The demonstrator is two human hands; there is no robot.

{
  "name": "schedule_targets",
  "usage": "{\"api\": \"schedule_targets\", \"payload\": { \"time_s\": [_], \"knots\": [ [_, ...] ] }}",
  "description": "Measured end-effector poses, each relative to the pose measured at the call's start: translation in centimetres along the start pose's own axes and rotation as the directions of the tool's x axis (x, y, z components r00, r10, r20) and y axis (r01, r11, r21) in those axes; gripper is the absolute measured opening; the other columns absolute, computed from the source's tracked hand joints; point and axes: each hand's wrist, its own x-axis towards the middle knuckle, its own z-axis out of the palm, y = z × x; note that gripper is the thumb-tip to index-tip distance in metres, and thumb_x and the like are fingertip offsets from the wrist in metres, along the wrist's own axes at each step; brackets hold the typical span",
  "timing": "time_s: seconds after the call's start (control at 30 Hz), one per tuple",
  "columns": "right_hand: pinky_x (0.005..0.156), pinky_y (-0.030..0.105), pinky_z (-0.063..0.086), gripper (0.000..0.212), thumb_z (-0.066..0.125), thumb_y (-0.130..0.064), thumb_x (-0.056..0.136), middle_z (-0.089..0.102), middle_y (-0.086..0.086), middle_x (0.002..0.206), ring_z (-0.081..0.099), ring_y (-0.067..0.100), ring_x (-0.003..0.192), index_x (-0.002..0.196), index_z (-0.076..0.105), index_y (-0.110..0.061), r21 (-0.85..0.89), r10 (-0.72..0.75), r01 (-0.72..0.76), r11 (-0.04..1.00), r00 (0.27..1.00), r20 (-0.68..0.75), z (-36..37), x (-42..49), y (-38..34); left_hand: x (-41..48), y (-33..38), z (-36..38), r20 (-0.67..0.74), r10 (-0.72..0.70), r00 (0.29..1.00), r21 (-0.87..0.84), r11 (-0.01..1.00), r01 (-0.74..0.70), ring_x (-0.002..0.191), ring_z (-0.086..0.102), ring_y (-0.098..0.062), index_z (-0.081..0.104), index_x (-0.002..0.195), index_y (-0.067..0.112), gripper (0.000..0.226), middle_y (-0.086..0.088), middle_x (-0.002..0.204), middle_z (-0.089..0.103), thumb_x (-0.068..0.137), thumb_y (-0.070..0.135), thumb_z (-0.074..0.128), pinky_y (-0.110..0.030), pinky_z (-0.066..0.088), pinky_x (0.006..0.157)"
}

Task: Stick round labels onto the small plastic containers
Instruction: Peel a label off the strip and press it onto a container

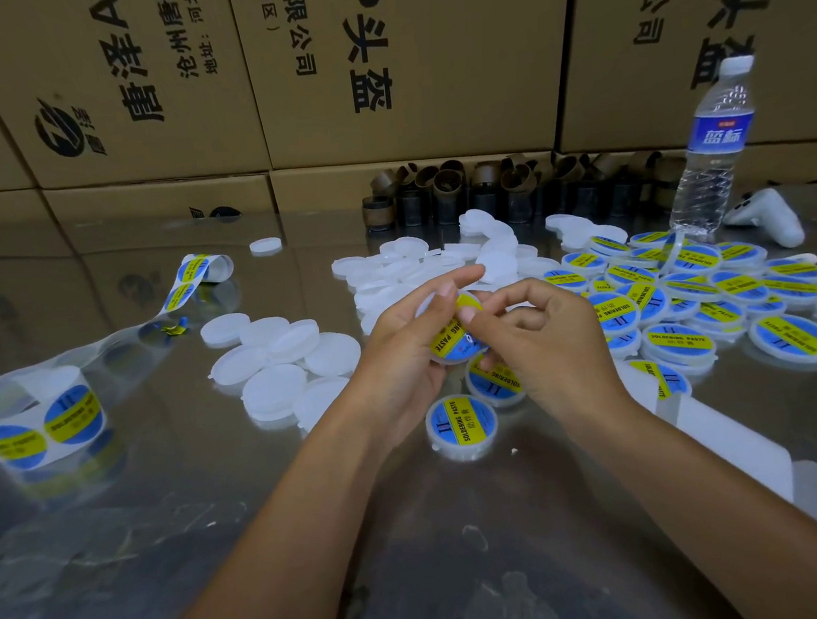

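Here the left hand [411, 331] grips a small container [456, 357], the right hand [546, 340] pinches its round label [442, 340]; uneven pressing could crease it

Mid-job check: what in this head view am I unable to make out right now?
1. Head view, held container: left hand and right hand cover its rim; whether the label lies flat is unclear.
2. Head view, label roll: cut by the left edge; labels left unknown.
3. Head view, white strip: runs off the right edge.
4. Head view, dark rings at the back: too dim to identify.
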Motion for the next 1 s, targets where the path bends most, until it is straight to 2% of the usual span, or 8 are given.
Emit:
{"api": "schedule_targets", "payload": {
  "time_s": [0.07, 0.2, 0.33, 0.4, 0.5, 0.73, 0.87, 1.0],
  "knots": [
    [0.055, 0.022, 0.048, 0.022, 0.075, -0.022, 0.076, 0.061, -0.002, 0.048, 0.058, 0.009, 0.046, 0.068, 0.056, -0.016, -0.014, -0.016, 0.016, 1.000, 1.000, -0.015, 0.0, 0.0, 0.1, -0.1, 0.0, 0.3, 0.006, -0.009, 1.000, 0.006, 1.000, 0.009, 0.097, 0.067, -0.022, 0.069, 0.105, 0.021, 0.027, -0.010, 0.103, 0.071, 0.086, 0.029, 0.052, -0.027, 0.055, 0.082],
    [0.063, 0.037, 0.055, 0.025, 0.075, -0.026, 0.076, 0.059, -0.003, 0.050, 0.057, 0.011, 0.051, 0.069, 0.053, -0.017, -0.095, -0.070, 0.065, 0.993, 0.997, -0.046, 0.1, 0.0, 0.5, -0.1, 0.0, 0.5, 0.012, -0.012, 1.000, 0.016, 1.000, 0.012, 0.100, 0.066, -0.021, 0.066, 0.111, 0.019, 0.026, -0.006, 0.105, 0.070, 0.094, 0.024, 0.046, -0.028, 0.054, 0.088],
    [0.059, 0.032, 0.049, 0.026, 0.071, -0.029, 0.080, 0.062, -0.001, 0.064, 0.057, 0.010, 0.056, 0.070, 0.049, -0.021, -0.239, -0.175, 0.160, 0.958, 0.984, -0.041, 0.3, 0.0, 0.7, -0.2, 0.0, 0.6, 0.001, -0.006, 1.000, 0.022, 1.000, 0.006, 0.105, 0.065, -0.027, 0.065, 0.111, 0.019, 0.026, -0.008, 0.108, 0.069, 0.097, 0.019, 0.044, -0.033, 0.051, 0.095],
    [0.062, 0.039, 0.051, 0.025, 0.070, -0.028, 0.081, 0.062, -0.002, 0.068, 0.057, 0.013, 0.061, 0.073, 0.049, -0.018, -0.275, -0.197, 0.181, 0.944, 0.980, -0.031, 0.3, -0.1, 0.8, -0.2, 0.0, 0.6, -0.001, -0.008, 1.000, 0.018, 1.000, 0.008, 0.111, 0.062, -0.032, 0.065, 0.111, 0.019, 0.025, -0.011, 0.112, 0.068, 0.097, 0.019, 0.045, -0.037, 0.049, 0.098],
    [0.064, 0.046, 0.050, 0.025, 0.069, -0.030, 0.082, 0.059, -0.006, 0.066, 0.054, 0.014, 0.061, 0.076, 0.050, -0.015, -0.317, -0.208, 0.188, 0.930, 0.978, -0.032, 0.3, 0.0, 1.0, -0.1, -0.1, 0.6, 0.007, -0.011, 1.000, 0.014, 1.000, 0.011, 0.113, 0.062, -0.028, 0.064, 0.114, 0.017, 0.025, -0.008, 0.117, 0.067, 0.096, 0.017, 0.045, -0.034, 0.050, 0.097],
    [0.056, 0.040, 0.042, 0.037, 0.055, -0.056, 0.081, 0.049, -0.007, 0.052, 0.052, 0.019, 0.058, 0.082, 0.041, -0.021, -0.502, -0.238, 0.222, 0.836, 0.971, 0.033, -0.1, -0.1, 1.4, 0.1, 0.1, 0.3, 0.040, -0.016, 0.999, -0.103, 0.994, 0.020, 0.115, 0.061, -0.020, 0.062, 0.115, 0.016, 0.033, -0.001, 0.116, 0.068, 0.084, 0.024, 0.053, -0.028, 0.053, 0.089],
    [0.058, 0.042, 0.047, 0.035, 0.062, -0.054, 0.077, 0.055, -0.004, 0.059, 0.051, 0.010, 0.055, 0.080, 0.043, -0.025, -0.435, -0.212, 0.217, 0.874, 0.975, 0.062, 0.1, -0.1, 1.4, 0.2, 0.1, 0.1, 0.043, -0.011, 0.999, -0.193, 0.981, 0.019, 0.105, 0.066, -0.017, 0.061, 0.113, 0.013, 0.032, 0.000, 0.111, 0.071, 0.083, 0.023, 0.051, -0.029, 0.055, 0.084],
    [0.055, 0.031, 0.047, 0.031, 0.073, -0.042, 0.072, 0.058, -0.008, 0.058, 0.052, 0.003, 0.050, 0.083, 0.048, -0.029, -0.367, -0.176, 0.197, 0.909, 0.980, 0.091, 0.3, -0.2, 1.1, 0.4, 0.1, 0.0, 0.032, 0.004, 0.999, -0.246, 0.969, 0.004, 0.105, 0.066, -0.018, 0.060, 0.112, 0.011, 0.032, -0.001, 0.110, 0.071, 0.085, 0.022, 0.049, -0.033, 0.055, 0.087]
  ]
}}
